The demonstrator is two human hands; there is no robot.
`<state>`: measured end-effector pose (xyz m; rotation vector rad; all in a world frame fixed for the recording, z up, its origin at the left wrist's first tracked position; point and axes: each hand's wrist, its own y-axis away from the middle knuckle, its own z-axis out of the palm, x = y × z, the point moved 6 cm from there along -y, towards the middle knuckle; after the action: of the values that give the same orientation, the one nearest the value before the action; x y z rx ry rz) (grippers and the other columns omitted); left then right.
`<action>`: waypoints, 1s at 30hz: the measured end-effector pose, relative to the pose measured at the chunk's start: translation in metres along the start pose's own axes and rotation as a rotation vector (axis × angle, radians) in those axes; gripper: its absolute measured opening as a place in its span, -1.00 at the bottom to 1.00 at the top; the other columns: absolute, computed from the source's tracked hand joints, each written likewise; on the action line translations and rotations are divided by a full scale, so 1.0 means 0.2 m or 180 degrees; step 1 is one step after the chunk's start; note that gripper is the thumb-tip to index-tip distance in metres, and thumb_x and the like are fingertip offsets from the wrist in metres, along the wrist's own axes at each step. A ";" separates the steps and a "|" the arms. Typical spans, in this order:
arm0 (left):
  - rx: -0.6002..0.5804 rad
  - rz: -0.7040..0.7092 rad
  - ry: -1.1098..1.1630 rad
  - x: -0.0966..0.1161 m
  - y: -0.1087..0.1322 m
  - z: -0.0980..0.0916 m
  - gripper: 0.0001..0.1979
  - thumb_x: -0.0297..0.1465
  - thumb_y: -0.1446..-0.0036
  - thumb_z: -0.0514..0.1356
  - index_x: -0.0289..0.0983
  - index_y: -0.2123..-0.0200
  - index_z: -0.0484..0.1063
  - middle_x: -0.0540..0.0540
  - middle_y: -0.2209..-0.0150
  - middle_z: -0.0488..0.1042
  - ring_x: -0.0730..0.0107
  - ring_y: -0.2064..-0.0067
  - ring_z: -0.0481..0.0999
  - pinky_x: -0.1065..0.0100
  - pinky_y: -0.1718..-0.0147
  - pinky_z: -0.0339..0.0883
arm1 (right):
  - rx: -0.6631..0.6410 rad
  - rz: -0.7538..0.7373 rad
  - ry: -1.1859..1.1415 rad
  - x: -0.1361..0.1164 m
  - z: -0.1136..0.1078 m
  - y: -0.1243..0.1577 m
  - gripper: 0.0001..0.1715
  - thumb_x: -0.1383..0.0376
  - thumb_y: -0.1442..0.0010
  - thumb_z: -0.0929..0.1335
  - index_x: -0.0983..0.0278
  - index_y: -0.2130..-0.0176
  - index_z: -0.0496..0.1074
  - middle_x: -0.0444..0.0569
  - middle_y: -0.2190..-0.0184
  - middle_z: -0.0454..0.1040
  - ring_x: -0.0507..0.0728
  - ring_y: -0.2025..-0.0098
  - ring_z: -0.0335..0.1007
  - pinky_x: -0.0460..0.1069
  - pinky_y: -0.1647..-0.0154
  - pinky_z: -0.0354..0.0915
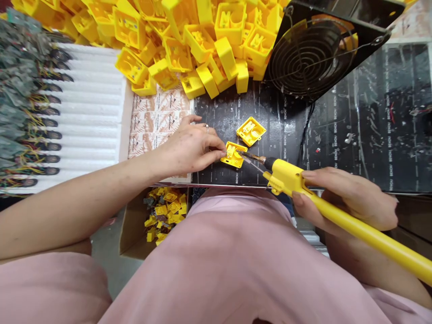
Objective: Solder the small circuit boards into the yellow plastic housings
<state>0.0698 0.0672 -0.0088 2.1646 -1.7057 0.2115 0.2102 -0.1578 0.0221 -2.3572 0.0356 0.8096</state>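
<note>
My left hand (199, 144) pinches the left edge of a small yellow casing (233, 154) on the black bench mat, its open side up. My right hand (340, 193) is wrapped round a yellow soldering tool (290, 176), whose dark metal tip reaches over the right part of that casing. A thin strand runs beside the tip. Whether the tip touches anything inside is too small to tell. Just behind, a second yellow casing (251, 131) lies open side up, touched by neither hand.
Behind stands a large pile of yellow casings (199, 40), with a black fan (310, 58) to its right. Wired circuit parts (20, 112) lie on white ridged foam (94, 108) at left. Below the bench edge, a cardboard box (135, 225) holds yellow pieces. A black cable (305, 130) crosses the mat.
</note>
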 end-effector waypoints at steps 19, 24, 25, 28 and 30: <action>0.0573 0.0254 -0.0198 0.04 0.06 -0.01 -0.64 -0.29 -0.45 0.04 -0.14 0.22 0.65 -0.03 0.21 0.72 0.30 0.23 0.63 -0.15 -0.36 0.17 | -0.0095 0.0074 0.0100 0.06 0.01 0.03 -0.69 0.17 -0.34 0.47 0.09 -0.07 0.55 -0.07 0.32 0.65 0.11 0.44 0.56 -0.04 0.46 0.49; 0.0433 0.0116 0.0187 0.02 0.05 0.01 -0.75 -0.34 -0.34 0.12 -0.16 0.25 0.62 0.01 0.31 0.69 0.34 0.27 0.61 -0.06 -0.35 0.19 | -0.0126 -0.0024 0.0193 0.00 -0.01 -0.02 -0.63 0.27 -0.29 0.51 0.05 -0.08 0.55 -0.13 0.34 0.66 0.10 0.44 0.58 -0.04 0.48 0.48; 0.0422 0.0117 0.0189 0.02 0.05 0.02 -0.75 -0.34 -0.33 0.12 -0.17 0.27 0.61 0.01 0.33 0.68 0.34 0.27 0.61 -0.05 -0.35 0.19 | -0.0151 -0.0047 0.0200 -0.01 -0.01 -0.03 -0.61 0.29 -0.28 0.51 0.06 -0.09 0.53 -0.13 0.34 0.66 0.10 0.44 0.58 -0.05 0.49 0.47; 0.0498 0.0266 0.0060 0.04 0.04 0.02 -0.73 -0.35 -0.34 0.08 -0.19 0.29 0.59 -0.04 0.33 0.66 0.28 0.27 0.60 -0.04 -0.30 0.26 | -0.0214 -0.0113 0.0100 -0.04 0.00 -0.04 -0.58 0.32 -0.27 0.52 0.09 -0.10 0.51 -0.12 0.33 0.66 0.10 0.45 0.59 -0.05 0.52 0.45; 0.0576 0.0400 -0.0058 0.05 0.04 0.02 -0.72 -0.36 -0.36 0.07 -0.20 0.29 0.57 -0.07 0.32 0.66 0.25 0.25 0.60 -0.01 -0.25 0.31 | -0.0234 0.0004 0.0004 -0.02 0.03 -0.03 -0.65 0.29 -0.27 0.53 0.09 -0.03 0.52 -0.13 0.36 0.65 0.11 0.46 0.58 -0.04 0.53 0.45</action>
<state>0.0635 0.0552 -0.0080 2.1912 -1.9008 0.3954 0.2048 -0.1506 0.0249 -2.4267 0.0078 0.8229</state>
